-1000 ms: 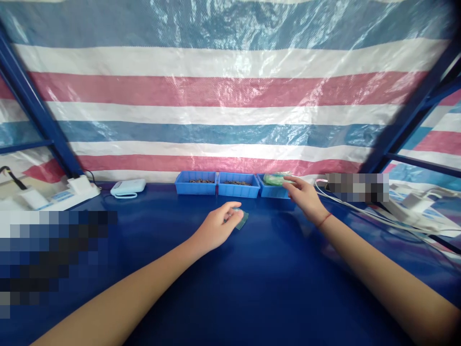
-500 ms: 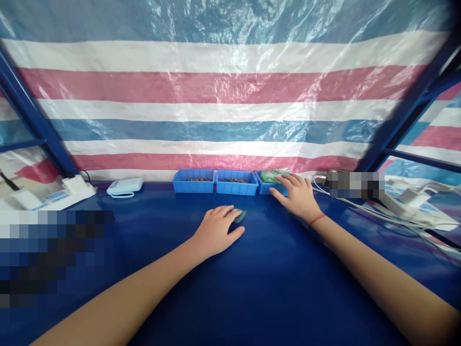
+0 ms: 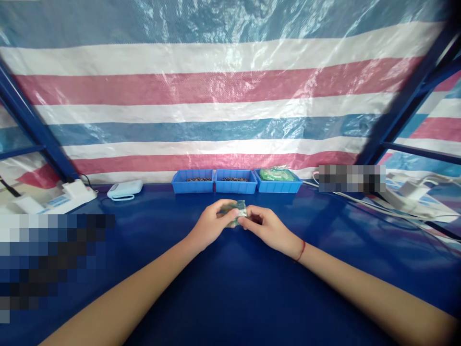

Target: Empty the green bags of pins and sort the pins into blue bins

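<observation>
My left hand (image 3: 213, 223) and my right hand (image 3: 265, 227) meet over the middle of the dark blue table (image 3: 237, 298). Both pinch a small greenish packet (image 3: 237, 211) between their fingertips, just above the table top. A thin red string circles my right wrist. Behind the hands stand three blue trays in a row: the left tray (image 3: 193, 181) and the middle tray (image 3: 236, 181) hold small dark pieces, and the right tray (image 3: 277, 181) holds green plastic packets.
A white device (image 3: 125, 189) lies at the back left, with another white unit (image 3: 54, 198) further left. White cables (image 3: 396, 204) run along the right side. A striped tarpaulin (image 3: 223, 96) hangs behind the table between blue frame posts.
My right hand has drawn back from the right tray to the middle and joined my left hand. The left hand has lifted the small packet off the table.
</observation>
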### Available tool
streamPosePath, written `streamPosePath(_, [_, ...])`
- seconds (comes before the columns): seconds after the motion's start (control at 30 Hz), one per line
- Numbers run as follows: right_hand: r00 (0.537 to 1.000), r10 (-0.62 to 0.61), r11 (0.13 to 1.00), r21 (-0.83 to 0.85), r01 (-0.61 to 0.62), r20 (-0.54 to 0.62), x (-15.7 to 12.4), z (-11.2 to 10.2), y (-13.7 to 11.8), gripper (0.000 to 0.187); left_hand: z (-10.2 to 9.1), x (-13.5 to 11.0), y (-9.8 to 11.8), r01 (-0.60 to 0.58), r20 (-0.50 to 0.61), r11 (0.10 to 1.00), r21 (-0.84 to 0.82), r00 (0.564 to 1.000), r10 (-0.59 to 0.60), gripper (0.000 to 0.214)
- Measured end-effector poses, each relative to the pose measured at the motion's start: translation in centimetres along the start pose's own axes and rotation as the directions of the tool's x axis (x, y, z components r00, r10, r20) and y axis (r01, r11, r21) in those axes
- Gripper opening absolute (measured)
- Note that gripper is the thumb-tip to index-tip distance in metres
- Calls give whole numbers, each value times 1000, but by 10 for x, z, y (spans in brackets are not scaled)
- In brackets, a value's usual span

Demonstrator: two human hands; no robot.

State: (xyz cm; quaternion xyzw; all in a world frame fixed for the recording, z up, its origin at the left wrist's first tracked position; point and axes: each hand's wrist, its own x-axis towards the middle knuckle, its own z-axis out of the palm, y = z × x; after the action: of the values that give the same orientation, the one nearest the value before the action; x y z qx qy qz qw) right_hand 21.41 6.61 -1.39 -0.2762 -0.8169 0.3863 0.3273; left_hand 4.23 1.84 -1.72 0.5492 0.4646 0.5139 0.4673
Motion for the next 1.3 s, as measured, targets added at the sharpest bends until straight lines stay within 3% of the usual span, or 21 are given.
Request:
streamPosePath(0.1, [999, 5, 996, 89, -2, -33, -1, 1, 3, 31, -1, 1, 0, 32, 66, 999, 2, 997, -32, 31])
streamPosePath(0.27, [984, -85, 996, -23, 82, -159, -4, 2, 2, 14, -2, 2, -1, 16, 67, 999, -27, 998, -14, 21])
streamPosePath(0.33, [961, -160, 987, -66, 149, -227, -4, 1, 0, 9, -1, 2, 2, 35, 64, 997, -64, 997, -31, 21])
streamPosePath(0.43, [899, -290, 956, -150, 253, -329, -4, -5, -4, 9, -1, 2, 8, 124, 46, 971, -203, 992, -117, 36])
streamPosePath(0.57, [854, -358, 930, -230, 288, -378, -3, -10, -5, 16, -4, 4, 12, 238, 108, 913, -333, 971, -213, 44])
streamPosePath(0.7, [885, -344, 936, -187, 297, -313, -5, -10, -5, 23, -5, 3, 9, 181, 186, 971, -155, 971, -151, 39])
streamPosePath(0.87, [951, -120, 991, 22, 132, -286, -7, -4, -8, 28, 2, 0, 6, 91, 49, 993, -78, 995, -87, 30])
streamPosePath(0.97, [980, -50, 999, 5, 52, -192, -7, 0, -7, 24, 7, -1, 5, 21, -11, 999, -28, 1000, -21, 26])
streamPosePath(1.07, [986, -46, 996, -79, 34, -158, -7, 2, -5, 18, 10, -1, 3, -19, -41, 1000, 11, 999, 19, 24])
streamPosePath(1.3, [967, -100, 994, -67, 86, -233, -5, -1, -5, 12, 9, -1, 0, -30, -56, 1000, 5, 998, 30, 32])
